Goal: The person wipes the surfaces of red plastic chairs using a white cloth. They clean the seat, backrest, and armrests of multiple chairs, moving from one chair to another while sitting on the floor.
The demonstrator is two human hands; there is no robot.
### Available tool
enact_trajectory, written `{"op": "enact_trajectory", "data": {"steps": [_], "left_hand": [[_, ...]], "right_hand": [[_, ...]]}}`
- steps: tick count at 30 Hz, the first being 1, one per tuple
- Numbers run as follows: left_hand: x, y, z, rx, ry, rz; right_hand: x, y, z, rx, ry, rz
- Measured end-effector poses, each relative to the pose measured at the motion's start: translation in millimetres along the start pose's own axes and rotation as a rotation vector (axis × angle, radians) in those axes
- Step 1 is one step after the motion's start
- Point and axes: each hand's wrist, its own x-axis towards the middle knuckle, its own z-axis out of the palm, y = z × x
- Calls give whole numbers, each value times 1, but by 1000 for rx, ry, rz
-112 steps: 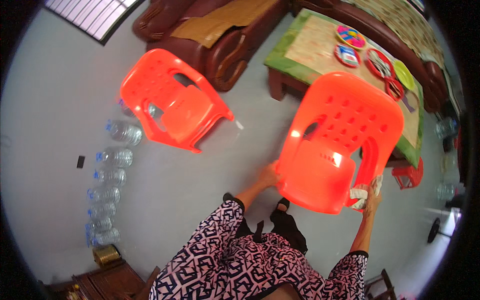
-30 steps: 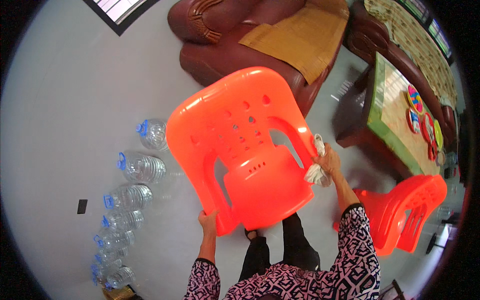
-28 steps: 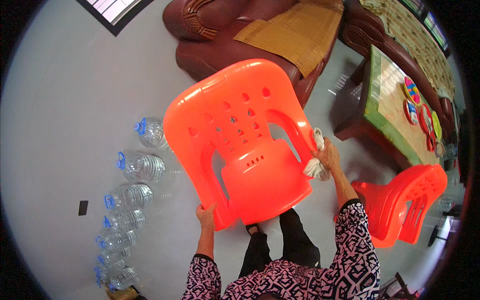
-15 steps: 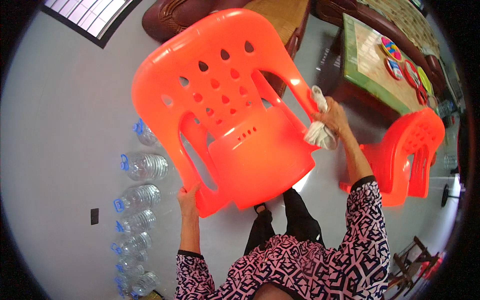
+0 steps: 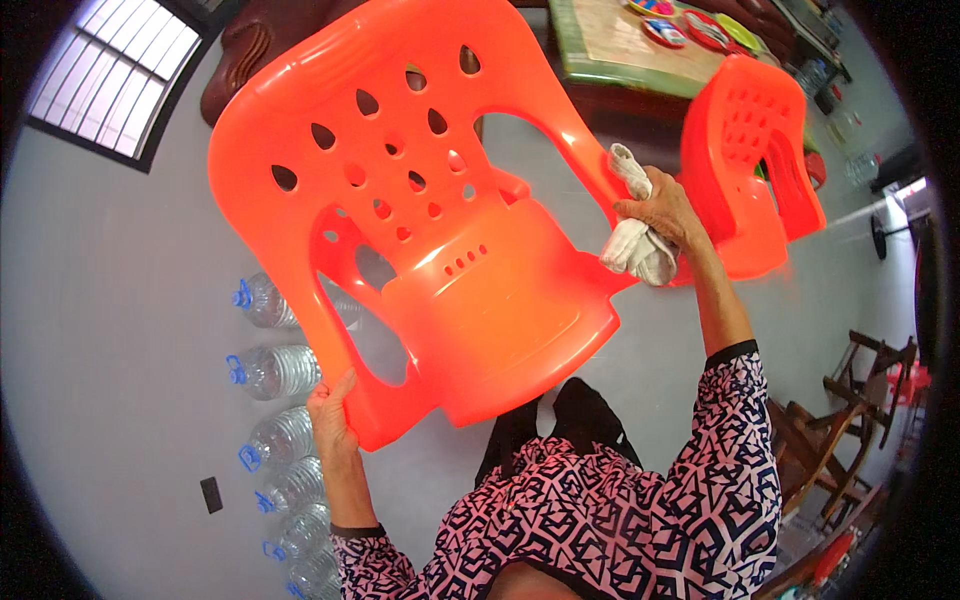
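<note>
A bright orange-red plastic armchair point(image 5: 490, 320) with drop-shaped holes in its backrest is held tilted in front of me. At its lower left, my left hand point(image 5: 333, 408) is closed round the front end of one armrest. My right hand point(image 5: 662, 208) grips the other armrest, with a crumpled whitish cloth point(image 5: 632, 247) bunched between palm and plastic. The chair hides its own legs and part of the floor beneath it.
More orange-red chairs point(image 5: 750, 170), seemingly stacked, stand at the right. Beyond is a green-edged table point(image 5: 640, 50) with colourful plates. Several clear water bottles point(image 5: 285, 372) line the left wall. Brown wooden furniture point(image 5: 825, 430) sits at lower right, and a barred window point(image 5: 115, 80) at upper left.
The view has swung, so the table and other chairs sit higher and further left. The held chair has shifted slightly left in the picture, both hands keeping their grip.
</note>
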Motion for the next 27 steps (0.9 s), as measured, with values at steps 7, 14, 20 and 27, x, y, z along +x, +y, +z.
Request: {"op": "enact_trajectory", "data": {"steps": [7, 14, 20, 27], "left_hand": [[7, -4, 9, -28, -12, 74], [14, -29, 26, -75, 25, 94], [60, -75, 47, -60, 45, 121], [93, -101, 68, 5, 46, 153]], "right_hand": [[1, 1, -11, 20, 39, -27], [15, 12, -1, 64, 53, -48], [38, 40, 14, 21, 106, -26], [59, 65, 25, 81, 145, 11]]}}
